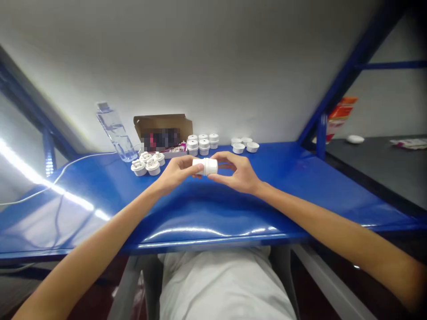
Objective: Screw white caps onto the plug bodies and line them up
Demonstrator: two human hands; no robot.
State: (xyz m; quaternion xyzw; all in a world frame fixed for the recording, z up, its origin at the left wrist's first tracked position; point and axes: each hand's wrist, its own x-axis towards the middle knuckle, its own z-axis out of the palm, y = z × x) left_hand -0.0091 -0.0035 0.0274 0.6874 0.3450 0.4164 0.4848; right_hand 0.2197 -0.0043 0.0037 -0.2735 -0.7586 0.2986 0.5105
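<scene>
Currently, the left hand (179,171) and right hand (239,173) are gripping a white, apparently plastic cylinder (209,166) mid-frame; keeping ends aligned should help.

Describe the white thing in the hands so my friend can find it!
Find the shiny blue table. Above its middle, the left hand and right hand hold a white plastic cylinder sideways. Only it is held; the white, round plastic pieces behind it sit on the table.

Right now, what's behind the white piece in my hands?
Behind the white piece stands a cluster of white parts on the blue table, with a pale wall beyond. What it covers can't be seen.
</scene>
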